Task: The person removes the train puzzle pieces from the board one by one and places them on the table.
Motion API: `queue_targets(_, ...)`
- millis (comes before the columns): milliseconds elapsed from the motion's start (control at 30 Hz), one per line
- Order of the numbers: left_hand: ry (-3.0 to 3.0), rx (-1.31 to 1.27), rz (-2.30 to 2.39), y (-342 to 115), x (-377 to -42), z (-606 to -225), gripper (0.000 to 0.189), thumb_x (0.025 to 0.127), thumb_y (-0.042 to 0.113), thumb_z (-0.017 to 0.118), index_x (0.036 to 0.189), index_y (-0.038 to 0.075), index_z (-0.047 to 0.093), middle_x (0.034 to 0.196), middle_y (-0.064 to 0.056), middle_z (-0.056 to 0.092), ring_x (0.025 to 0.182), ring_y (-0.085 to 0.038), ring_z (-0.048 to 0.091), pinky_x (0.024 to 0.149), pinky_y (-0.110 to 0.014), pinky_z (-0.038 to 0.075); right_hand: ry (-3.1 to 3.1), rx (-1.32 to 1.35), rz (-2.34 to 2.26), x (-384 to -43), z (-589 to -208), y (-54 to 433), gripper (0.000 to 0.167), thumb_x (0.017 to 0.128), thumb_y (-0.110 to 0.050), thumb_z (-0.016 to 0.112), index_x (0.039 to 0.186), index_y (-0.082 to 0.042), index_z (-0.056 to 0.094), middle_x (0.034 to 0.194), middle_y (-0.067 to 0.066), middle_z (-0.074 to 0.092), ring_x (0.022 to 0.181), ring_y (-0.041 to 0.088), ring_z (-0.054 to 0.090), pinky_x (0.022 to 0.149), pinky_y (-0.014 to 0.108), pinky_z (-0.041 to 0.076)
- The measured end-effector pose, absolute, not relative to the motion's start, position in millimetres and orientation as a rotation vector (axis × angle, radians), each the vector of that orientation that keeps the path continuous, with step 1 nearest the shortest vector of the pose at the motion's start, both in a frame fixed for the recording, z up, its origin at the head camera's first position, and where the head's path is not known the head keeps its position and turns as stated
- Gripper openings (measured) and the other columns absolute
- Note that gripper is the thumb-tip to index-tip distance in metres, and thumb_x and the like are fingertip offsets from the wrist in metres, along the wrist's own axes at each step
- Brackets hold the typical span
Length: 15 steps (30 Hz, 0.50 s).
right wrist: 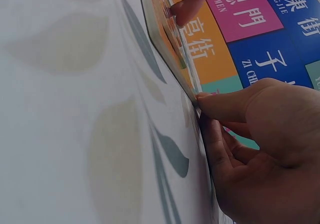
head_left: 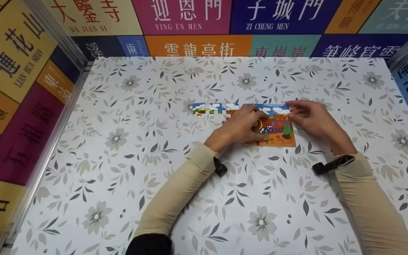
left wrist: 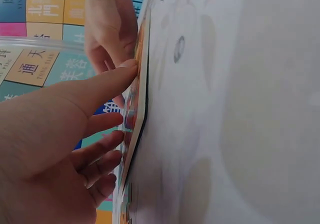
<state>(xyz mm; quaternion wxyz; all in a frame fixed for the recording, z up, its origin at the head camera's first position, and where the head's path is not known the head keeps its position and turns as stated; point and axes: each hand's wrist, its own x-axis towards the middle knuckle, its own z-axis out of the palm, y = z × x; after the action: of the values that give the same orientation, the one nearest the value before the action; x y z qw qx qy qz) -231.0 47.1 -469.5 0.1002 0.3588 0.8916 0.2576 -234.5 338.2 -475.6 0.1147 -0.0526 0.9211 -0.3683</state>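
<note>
Two hands work one puzzle [head_left: 276, 129] lying flat on the table [head_left: 126, 148], just past its centre toward one o'clock. My left hand [head_left: 241, 127] presses on its nine o'clock side, fingers fairly straight. My right hand [head_left: 312, 118] pinches its two o'clock corner. A strip [head_left: 209, 108] of pieces extends at ten o'clock.

We see a tabletop [head_left: 119, 198] covered in a grey leaf-and-flower cloth, boxed in by walls of coloured panels [head_left: 190, 16] with Chinese place names, seemingly metal-framed.
</note>
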Motion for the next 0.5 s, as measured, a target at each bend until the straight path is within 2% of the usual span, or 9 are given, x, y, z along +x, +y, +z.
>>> queue_targets(200, 2.612, 1.015, 0.800, 46.5, -232.0, -471.6, 0.069, 0.093, 0.051, 0.085, 0.149, 0.018, 0.064, 0.137, -0.005, 0.058, 0.132, -0.023, 0.048, 0.109, -0.037, 0.045, 2.698, -0.157, -1.074, -235.0, -476.4, 337.9, 0.049, 0.108, -0.023, 0.068, 0.156, -0.018, 0.059, 0.133, 0.016, 0.070, 0.117, 0.023, 0.067, 0.087, 0.008, 0.047)
queue_targets(300, 2.570, 0.999, 0.839, 46.9, -232.3, -472.8, 0.072, 0.093, 0.049, 0.085, 0.152, 0.017, 0.060, 0.142, -0.006, 0.055, 0.136, -0.023, 0.046, 0.113, -0.036, 0.044, 2.686, -0.145, -1.067, -233.9, -476.6, 338.6, 0.050, 0.108, -0.024, 0.068, 0.157, -0.019, 0.058, 0.135, 0.016, 0.068, 0.121, 0.026, 0.066, 0.088, 0.008, 0.046)
queue_targets(500, 2.515, 0.934, 0.900, 48.7, -234.6, -475.3, 0.085, 0.092, 0.047, 0.086, 0.162, 0.017, 0.048, 0.156, -0.008, 0.047, 0.146, -0.022, 0.041, 0.122, -0.032, 0.041, 2.686, -0.121, -1.066, -232.5, -476.2, 339.3, 0.051, 0.108, -0.025, 0.069, 0.157, -0.020, 0.058, 0.134, 0.014, 0.069, 0.119, 0.023, 0.065, 0.086, 0.009, 0.048)
